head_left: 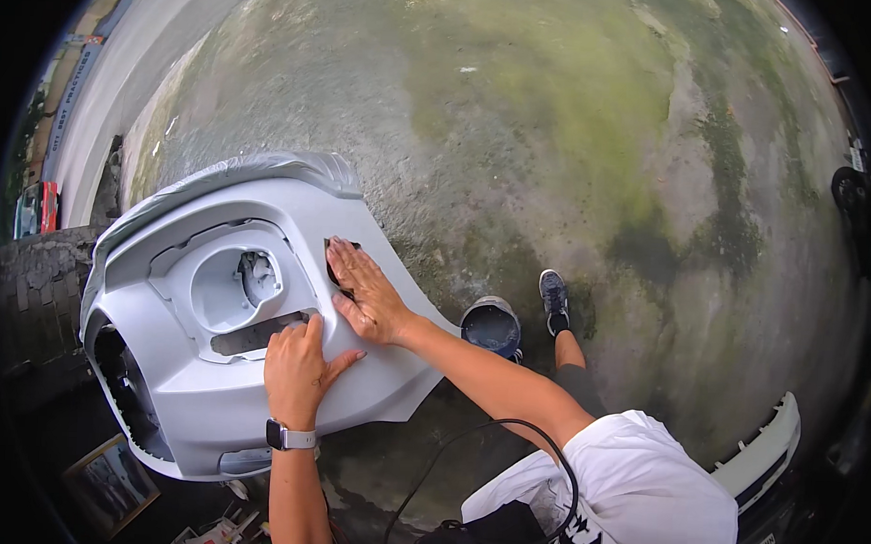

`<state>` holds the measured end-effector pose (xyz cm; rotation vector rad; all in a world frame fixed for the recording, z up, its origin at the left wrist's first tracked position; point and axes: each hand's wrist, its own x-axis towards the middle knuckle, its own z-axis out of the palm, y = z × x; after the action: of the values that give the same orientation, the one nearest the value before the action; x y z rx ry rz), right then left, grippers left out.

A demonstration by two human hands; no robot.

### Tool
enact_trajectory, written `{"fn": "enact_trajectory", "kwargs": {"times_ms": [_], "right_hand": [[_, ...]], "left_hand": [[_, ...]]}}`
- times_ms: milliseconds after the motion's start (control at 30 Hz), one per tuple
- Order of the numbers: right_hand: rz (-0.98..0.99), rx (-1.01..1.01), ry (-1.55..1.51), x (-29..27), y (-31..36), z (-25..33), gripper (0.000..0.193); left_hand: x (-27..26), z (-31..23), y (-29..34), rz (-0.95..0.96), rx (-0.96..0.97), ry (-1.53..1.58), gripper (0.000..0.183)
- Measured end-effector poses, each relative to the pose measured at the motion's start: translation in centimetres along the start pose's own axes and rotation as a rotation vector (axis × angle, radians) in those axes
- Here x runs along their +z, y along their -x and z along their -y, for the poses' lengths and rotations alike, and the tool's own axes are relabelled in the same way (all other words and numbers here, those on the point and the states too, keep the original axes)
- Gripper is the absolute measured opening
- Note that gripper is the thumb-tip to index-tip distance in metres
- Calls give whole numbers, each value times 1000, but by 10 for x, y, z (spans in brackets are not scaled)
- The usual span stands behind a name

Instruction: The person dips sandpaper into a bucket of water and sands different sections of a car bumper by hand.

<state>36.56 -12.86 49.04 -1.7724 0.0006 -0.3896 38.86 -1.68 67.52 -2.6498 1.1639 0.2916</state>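
Note:
A light grey car bumper (211,384) stands in front of me on the left, with a round recess and a slot in its face. My right hand (369,294) lies flat on its smooth panel, fingers stretched out. Under those fingers and the thumb shows the edge of a dark piece of sandpaper (330,259), pressed to the surface. With a watch on the wrist, my left hand (300,368) grips the bumper beside the slot; its fingers curl at the edge and the thumb sticks out to the right.
A bucket (491,327) with dark liquid stands right of the bumper, near my shoe (553,300). A framed picture (111,486) leans at lower left. Another white bumper (765,451) lies at lower right. A black cable (469,425) loops by my right arm. The concrete floor (555,132) is stained green.

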Motion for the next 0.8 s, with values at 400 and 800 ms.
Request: {"fn": "enact_trajectory", "kwargs": {"times_ms": [400, 800], "right_hand": [[16, 370, -24, -18, -48, -55, 69], [-44, 387, -15, -21, -32, -53, 68]], "left_hand": [[-6, -6, -6, -18, 7, 7, 67], [-2, -4, -4, -7, -6, 50, 64]]}}
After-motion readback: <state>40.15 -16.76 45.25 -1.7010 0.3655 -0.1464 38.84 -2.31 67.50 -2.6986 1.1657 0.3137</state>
